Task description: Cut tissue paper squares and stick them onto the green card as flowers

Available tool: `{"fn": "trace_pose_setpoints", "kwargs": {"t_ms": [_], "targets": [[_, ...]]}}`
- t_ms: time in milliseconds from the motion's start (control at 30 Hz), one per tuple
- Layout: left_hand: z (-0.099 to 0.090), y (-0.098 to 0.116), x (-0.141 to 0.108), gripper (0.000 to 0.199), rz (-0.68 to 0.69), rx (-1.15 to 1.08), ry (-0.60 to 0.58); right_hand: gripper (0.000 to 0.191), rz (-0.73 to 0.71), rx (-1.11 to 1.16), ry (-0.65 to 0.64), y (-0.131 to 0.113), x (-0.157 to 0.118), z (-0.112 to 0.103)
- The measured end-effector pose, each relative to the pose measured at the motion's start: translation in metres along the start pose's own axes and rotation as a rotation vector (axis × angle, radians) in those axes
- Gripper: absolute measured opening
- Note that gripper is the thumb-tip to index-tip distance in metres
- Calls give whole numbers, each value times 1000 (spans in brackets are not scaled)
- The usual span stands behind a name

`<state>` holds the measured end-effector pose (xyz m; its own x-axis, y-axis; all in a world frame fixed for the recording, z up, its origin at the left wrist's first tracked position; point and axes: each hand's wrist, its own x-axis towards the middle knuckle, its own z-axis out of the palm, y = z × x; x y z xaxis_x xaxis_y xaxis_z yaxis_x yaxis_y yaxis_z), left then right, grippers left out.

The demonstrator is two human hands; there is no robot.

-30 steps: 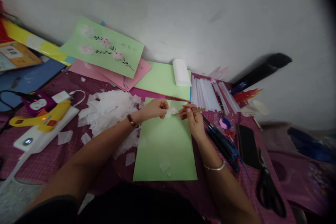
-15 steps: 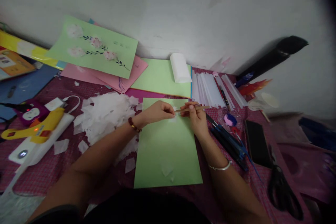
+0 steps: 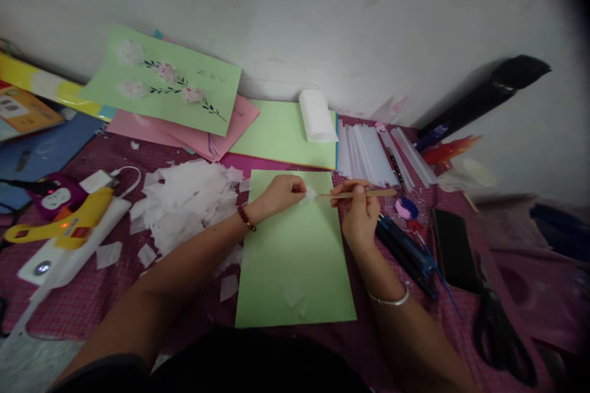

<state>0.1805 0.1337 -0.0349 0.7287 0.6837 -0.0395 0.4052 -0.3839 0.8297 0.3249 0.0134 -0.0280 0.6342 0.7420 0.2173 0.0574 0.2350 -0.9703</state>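
One white paper bit (image 3: 310, 194) sits near the green sheet's (image 3: 295, 258) top. The right hand (image 3: 360, 218) has a wooden stick (image 3: 383, 193) in its fingers. The left hand's (image 3: 278, 195) fingers are close together; I can't tell if they pinch paper. Soft, small pokes should stop rips.

No txt, brand or no. is clearly legible. Green card (image 3: 159, 105): short row of dark marks, upper R, too small to read. Pink sheet (image 3: 233, 130): tiny mark nr the edge, illeg. Orange pack (image 3: 39, 116): white label w/ dark blocks, unreadable. Glue gun (image 3: 94, 207): blurry lettering. White unit (image 3: 30, 270): lit round display, digits unclear.
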Motion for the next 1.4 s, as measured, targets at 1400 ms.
{"fn": "trace_pose_setpoints", "kwargs": {"t_ms": [1400], "targets": [[9, 69, -84, 8, 522, 587, -771, 34, -18, -100, -72, 8, 6, -4]]}}
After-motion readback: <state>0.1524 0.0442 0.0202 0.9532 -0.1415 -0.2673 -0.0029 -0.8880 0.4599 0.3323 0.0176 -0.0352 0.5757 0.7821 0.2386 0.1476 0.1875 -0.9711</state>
